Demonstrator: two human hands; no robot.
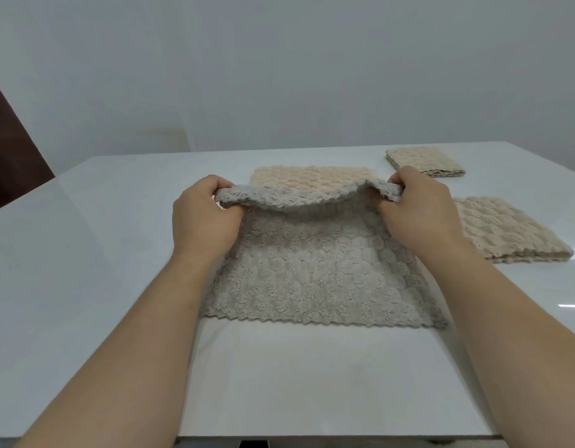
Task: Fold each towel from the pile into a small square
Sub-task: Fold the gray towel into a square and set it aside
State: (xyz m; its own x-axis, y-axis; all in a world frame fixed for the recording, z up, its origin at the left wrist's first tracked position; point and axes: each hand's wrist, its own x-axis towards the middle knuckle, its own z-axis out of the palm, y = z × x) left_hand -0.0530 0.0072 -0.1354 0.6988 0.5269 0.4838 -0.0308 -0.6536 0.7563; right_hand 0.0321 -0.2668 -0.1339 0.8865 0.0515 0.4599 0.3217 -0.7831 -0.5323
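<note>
A grey fluffy towel (312,270) lies spread on the white table (102,253), its near edge flat. My left hand (203,218) grips the towel's far left corner and my right hand (418,215) grips its far right corner. Both corners are lifted off the table, and the far edge sags between them. Behind the raised edge lies a peach towel (312,177), partly hidden by the grey one.
A folded beige towel (506,227) lies to the right of my right hand. A smaller folded peach towel (425,161) sits at the far right. A dark brown object (8,150) stands beyond the table's left side. The table's near edge runs along the bottom.
</note>
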